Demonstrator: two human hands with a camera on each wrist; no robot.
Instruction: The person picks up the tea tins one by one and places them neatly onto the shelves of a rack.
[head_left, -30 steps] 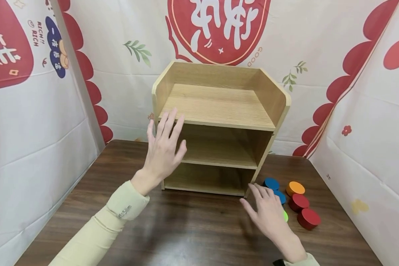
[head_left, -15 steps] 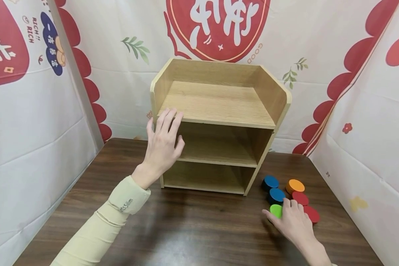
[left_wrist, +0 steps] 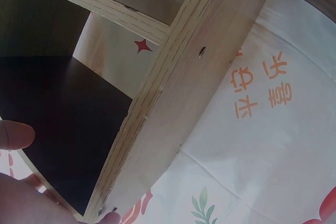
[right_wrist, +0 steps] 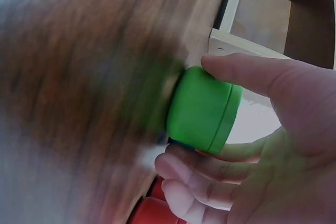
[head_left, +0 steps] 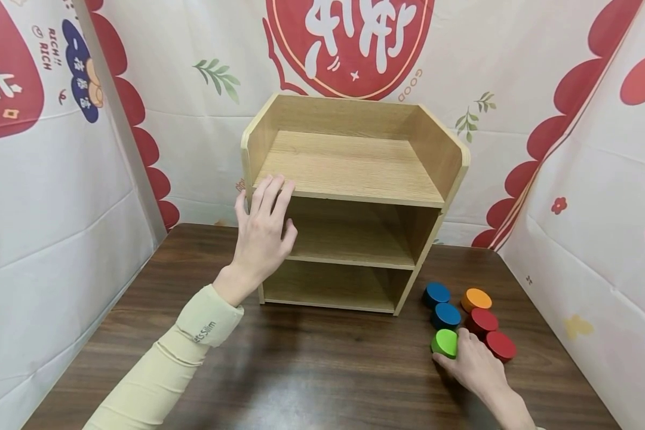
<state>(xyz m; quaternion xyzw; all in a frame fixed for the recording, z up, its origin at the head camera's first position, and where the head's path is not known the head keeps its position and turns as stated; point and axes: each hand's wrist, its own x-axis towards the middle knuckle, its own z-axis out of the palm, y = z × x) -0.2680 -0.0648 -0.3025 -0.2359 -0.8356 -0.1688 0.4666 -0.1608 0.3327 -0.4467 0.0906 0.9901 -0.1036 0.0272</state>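
Observation:
My left hand (head_left: 260, 239) rests at the front left corner of a light wooden shelf unit (head_left: 349, 170). In the left wrist view its fingertips touch the top board and the outer face of the side panel (left_wrist: 168, 114), while the thumb (left_wrist: 16, 135) stays apart from the wood. On the table at right, my right hand (head_left: 478, 364) holds a bright green round container (head_left: 444, 343) between thumb and fingers. The right wrist view shows the container's side and lid rim (right_wrist: 205, 111), the thumb on one side and the fingers opposite.
Behind the green container stand two blue round containers (head_left: 445, 315), and an orange one (head_left: 476, 299) is farther right. Two red ones (head_left: 500, 346) sit close by my right hand. A dark wooden table (head_left: 312, 370) lies under everything, with printed cloth walls (head_left: 193, 155) on three sides.
My right hand has moved from beside the shelf unit's lower right corner, right and down to the green container, and its fingers have closed round it. The left hand has settled slightly against the shelf.

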